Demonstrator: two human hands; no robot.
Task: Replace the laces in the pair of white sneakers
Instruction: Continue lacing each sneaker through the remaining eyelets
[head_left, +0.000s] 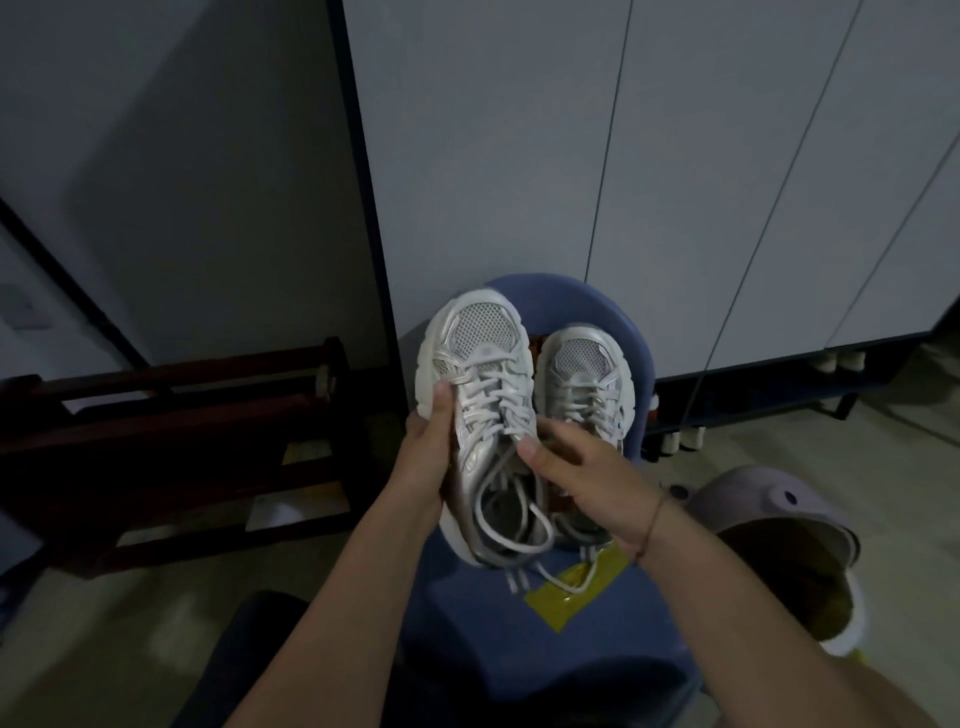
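**Inspector:** Where are the sneakers?

**Onlooker:** Both are over the blue stool (587, 639), toes pointing toward the white cupboard doors (519, 156). The raised sneaker (483, 332) is held up off the seat. The second sneaker (582, 369) sits on the seat just beside it.

**Inspector:** Left hand?

**Onlooker:** The left hand (426, 452) grips the raised sneaker by its outer side, fingers underneath and thumb on top against the laces (488, 395).

**Inspector:** Condition of those laces?

**Onlooker:** They are threaded across the upper rows. Further back they hang slack in loose loops (514, 525) over the heel opening. One lace end lies on a patch of yellow tape (556, 603) on the seat.

**Inspector:** Right hand?

**Onlooker:** The right hand (587, 467) is above the back part of the second sneaker, fingers spread and fairly straight. Its thumb tip lies on a slack strand from the raised sneaker. I cannot tell whether it pinches that strand.

**Inspector:** Surroundings?

**Onlooker:** A dark wooden rack (182, 441) stands on the floor to the left. A mauve bin (753, 504) stands near the stool on the right.
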